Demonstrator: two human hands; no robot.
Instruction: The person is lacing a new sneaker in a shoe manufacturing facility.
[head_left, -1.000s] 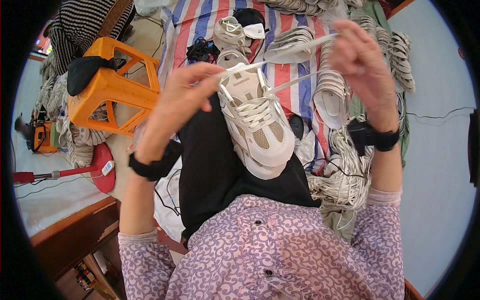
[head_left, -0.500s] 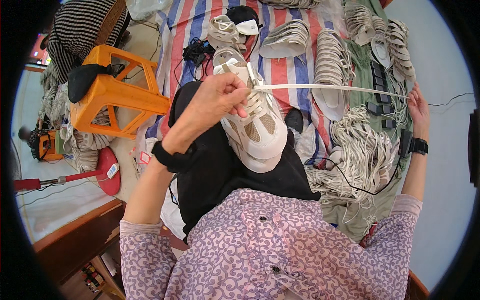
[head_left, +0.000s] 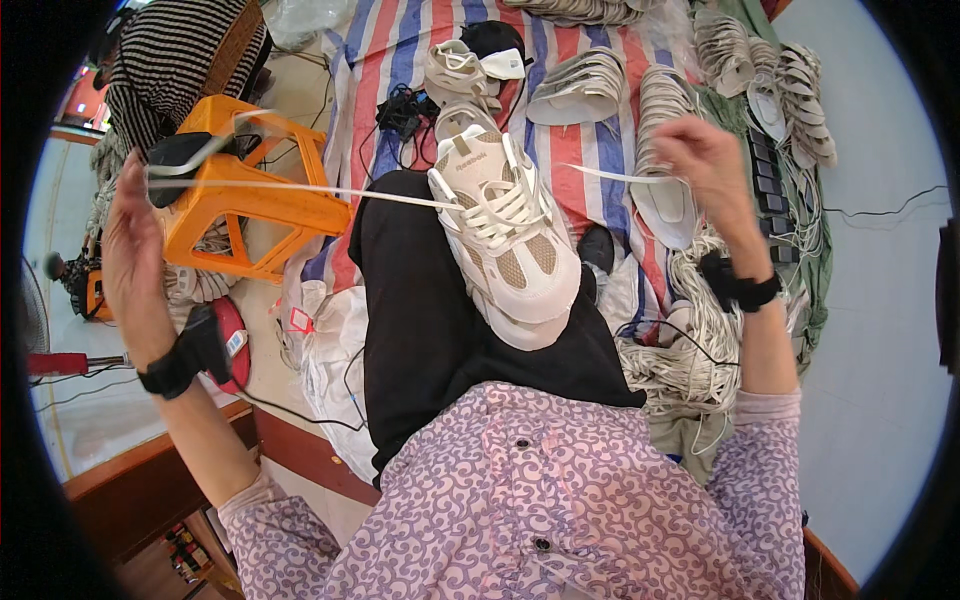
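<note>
A white and beige sneaker (head_left: 525,290) rests on my black-trousered lap, toe towards me, laces partly threaded through its eyelets. Out at the far left, my left hand (head_left: 135,240) is closed on a white shoelace (head_left: 300,188) that stretches tight from the shoe's upper left side. A blurred tail of lace loops above that hand. To the right of the shoe my right hand (head_left: 708,180), smeared by motion, has its fingers pinched together at a short length of white lace (head_left: 605,174), whose tip points towards the shoe.
An orange stool (head_left: 255,215) with a black item on it stands at the left. Stacked shoe uppers (head_left: 575,90) lie on the striped sheet (head_left: 385,45) ahead. A heap of white laces (head_left: 680,365) lies at the right. A person in striped clothing (head_left: 175,60) is at the far left.
My left hand has moved from the shoe far out to the left, drawing a lace with it. My right hand has come in from the far right towards the shoe.
</note>
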